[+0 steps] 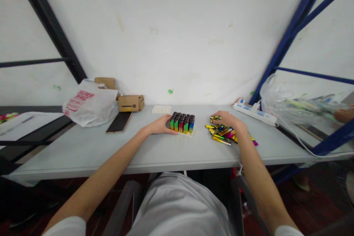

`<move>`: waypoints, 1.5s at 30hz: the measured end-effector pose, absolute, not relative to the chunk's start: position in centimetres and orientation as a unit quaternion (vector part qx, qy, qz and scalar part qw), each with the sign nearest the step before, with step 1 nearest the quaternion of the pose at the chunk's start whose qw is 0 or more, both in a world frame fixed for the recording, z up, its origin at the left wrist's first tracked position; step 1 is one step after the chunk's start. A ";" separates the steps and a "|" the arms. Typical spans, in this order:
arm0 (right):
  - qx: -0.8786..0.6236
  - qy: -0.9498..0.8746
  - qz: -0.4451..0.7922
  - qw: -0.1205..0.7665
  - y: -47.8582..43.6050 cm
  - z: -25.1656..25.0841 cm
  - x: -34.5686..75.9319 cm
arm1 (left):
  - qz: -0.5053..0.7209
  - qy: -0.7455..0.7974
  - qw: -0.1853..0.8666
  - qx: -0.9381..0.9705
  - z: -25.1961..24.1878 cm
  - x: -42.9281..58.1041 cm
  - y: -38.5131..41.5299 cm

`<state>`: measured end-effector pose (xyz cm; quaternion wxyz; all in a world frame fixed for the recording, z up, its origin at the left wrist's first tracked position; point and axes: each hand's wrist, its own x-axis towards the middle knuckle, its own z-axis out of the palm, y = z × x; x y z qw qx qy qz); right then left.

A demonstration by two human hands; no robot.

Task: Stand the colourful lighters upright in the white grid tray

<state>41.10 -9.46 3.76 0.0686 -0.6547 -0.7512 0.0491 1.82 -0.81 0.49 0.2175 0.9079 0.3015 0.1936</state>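
A block of lighters (182, 122) with black tops and rainbow-coloured bodies stands upright in a white tray (190, 135) at the middle of the table. My left hand (163, 124) is closed around the block's left side, thumb along the front and fingers behind. To the right, a loose pile of shiny metallic sleeves (221, 137) in gold, green and magenta lies on the tabletop. Over the pile's back edge is my right hand (227, 119), its fingers closed on shiny gold sleeves (215, 118). How many it holds is hidden.
Behind the lighters lies another white tray (162, 109). On the left are a phone (119, 122), a small cardboard box (131, 103) and a white plastic bag (90, 103). A power strip (254, 113) and blue frame (287, 40) border the right, where another person's hand (344, 115) shows.
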 end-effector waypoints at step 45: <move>-0.565 -0.639 0.237 0.465 -9.7 3.3 31.0 | 0.198 0.304 0.213 0.907 0.8 1.8 -1.2</move>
